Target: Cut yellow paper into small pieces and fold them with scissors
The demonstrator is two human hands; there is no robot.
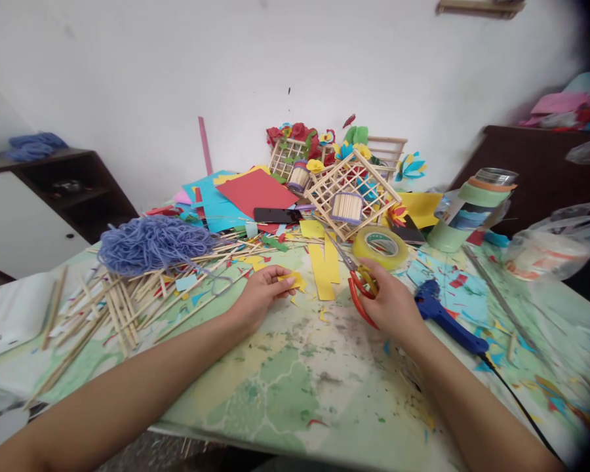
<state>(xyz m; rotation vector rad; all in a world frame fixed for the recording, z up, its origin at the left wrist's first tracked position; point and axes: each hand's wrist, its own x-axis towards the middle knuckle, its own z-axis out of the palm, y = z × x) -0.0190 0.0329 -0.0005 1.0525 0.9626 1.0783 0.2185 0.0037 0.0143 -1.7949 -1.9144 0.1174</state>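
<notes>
Between the thumb and fingers of my left hand [264, 293] is a small piece of yellow paper [295, 282], pinched just above the table. My right hand [391, 298] grips a pair of scissors [358, 282] with red and yellow handles, blades pointing away and to the left. Two yellow paper strips [322, 272] lie on the table between the hands, close to the blades. A roll of yellowish clear tape [398, 251] rests just beyond my right hand. To the right of that hand lies a blue glue gun [447, 320] with its black cord running toward the front.
Blue-purple yarn [155, 244] is heaped at left above scattered wooden sticks [122, 308]. Red paper [258, 191], a dark phone [277, 215] and a stick lattice [356, 193] with paper flowers stand behind. A green bottle [465, 210] and a plastic bag [555, 242] are at right.
</notes>
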